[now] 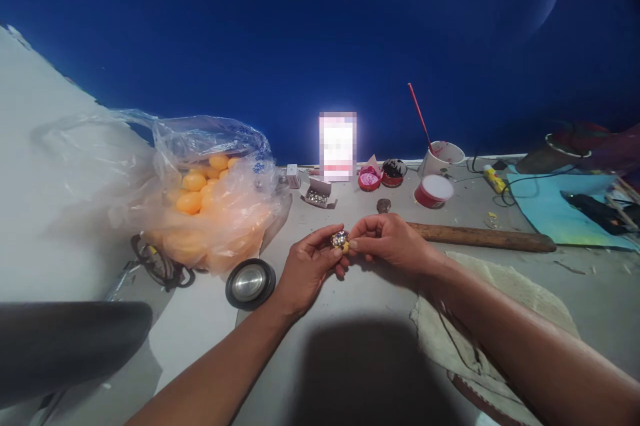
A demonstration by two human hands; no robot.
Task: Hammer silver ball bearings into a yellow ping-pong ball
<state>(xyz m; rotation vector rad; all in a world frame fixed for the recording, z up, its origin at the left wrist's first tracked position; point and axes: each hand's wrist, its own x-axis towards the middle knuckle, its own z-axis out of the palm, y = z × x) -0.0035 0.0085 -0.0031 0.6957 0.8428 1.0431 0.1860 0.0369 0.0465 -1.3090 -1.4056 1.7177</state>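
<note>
Between my two hands is a small yellow ball (341, 241) whose upper side is covered with shiny silver studs. My left hand (313, 266) holds it between thumb and fingers. My right hand (390, 241) is pinched at the ball's right side; whatever its fingertips grip is too small to make out. Beyond the hands, an open small box (319, 196) holds many silver studs. A clear plastic bag (215, 139) at the left contains several orange-yellow balls (190, 203).
A round metal-centred disc (249, 283) lies by my left forearm. A wooden-handled hammer (480, 237) lies right of my hands, near a cloth (505, 293). Behind stand a lit screen (338, 146), red-rimmed pots (370, 178), a white tub (443, 156) and a lidded tub (434, 191).
</note>
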